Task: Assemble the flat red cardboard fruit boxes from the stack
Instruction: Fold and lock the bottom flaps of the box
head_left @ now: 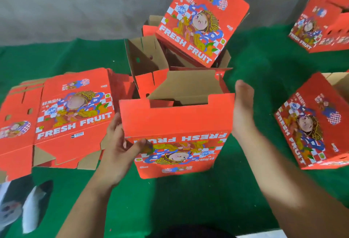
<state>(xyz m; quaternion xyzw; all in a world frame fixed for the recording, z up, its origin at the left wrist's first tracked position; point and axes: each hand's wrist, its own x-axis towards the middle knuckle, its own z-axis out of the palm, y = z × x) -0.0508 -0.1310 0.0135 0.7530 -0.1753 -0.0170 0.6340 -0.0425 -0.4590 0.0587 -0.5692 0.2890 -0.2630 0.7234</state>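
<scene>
Done: several boxes stand folded, one at back [202, 20], two at right [313, 124].
Left: flat stack [71, 113] at left.
Current box [177, 124]: centre of green mat [188, 200], top unclosed.
Hands: left hand [120, 143] grips its left corner; right hand [243, 109] flat beside its right wall.
Room: open mat nearest the person; boxes crowd behind.

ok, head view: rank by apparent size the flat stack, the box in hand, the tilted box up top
1. flat stack, largest spread.
2. box in hand, left hand gripping it, right hand open beside it.
3. tilted box, though it sits farther from the camera, so 2 versus 3 is unsure.
</scene>
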